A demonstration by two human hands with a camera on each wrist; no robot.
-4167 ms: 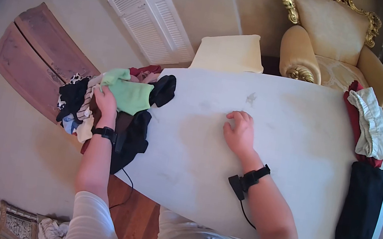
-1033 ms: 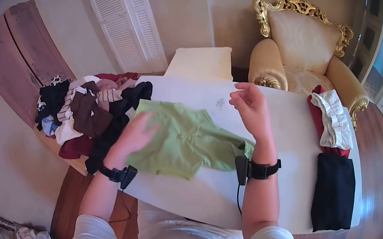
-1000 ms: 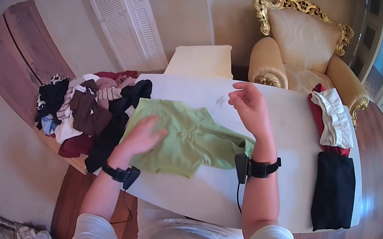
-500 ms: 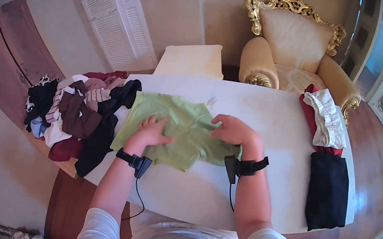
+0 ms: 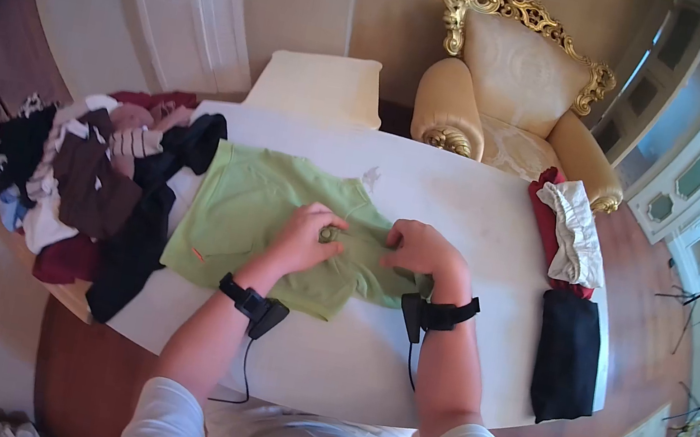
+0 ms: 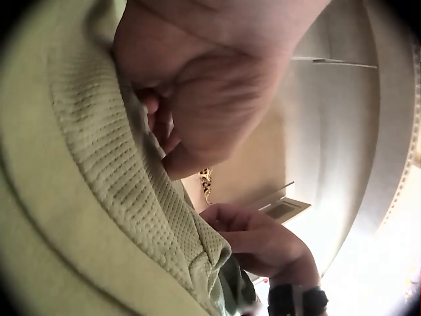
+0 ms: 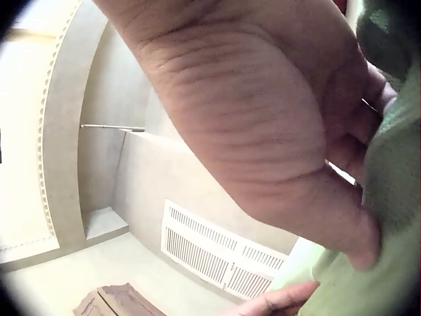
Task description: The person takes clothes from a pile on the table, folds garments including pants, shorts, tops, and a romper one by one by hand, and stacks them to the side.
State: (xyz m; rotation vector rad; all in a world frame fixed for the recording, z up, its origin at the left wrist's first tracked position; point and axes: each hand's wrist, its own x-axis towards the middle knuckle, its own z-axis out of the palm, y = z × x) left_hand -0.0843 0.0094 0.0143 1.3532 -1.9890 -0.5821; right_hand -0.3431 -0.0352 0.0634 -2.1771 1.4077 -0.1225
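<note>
A light green garment lies spread on the white table, its straight edge to the left and a small red mark near that edge. A ribbed band shows on it in the left wrist view. My left hand is at its middle, fingers curled and pinching a small bunch of cloth. My right hand grips the narrower right part, thumb against the fabric and fingers bent behind it. Folds of cloth partly hide the fingertips of both hands.
A heap of mixed clothes covers the table's left end. At the right end lie folded red cloth, a white garment and a folded black garment. A gold armchair and a cream stool stand behind.
The green garment has come from the left heap to the table's middle and been spread. My left hand has slid right across it; my right hand has lowered onto its right part.
</note>
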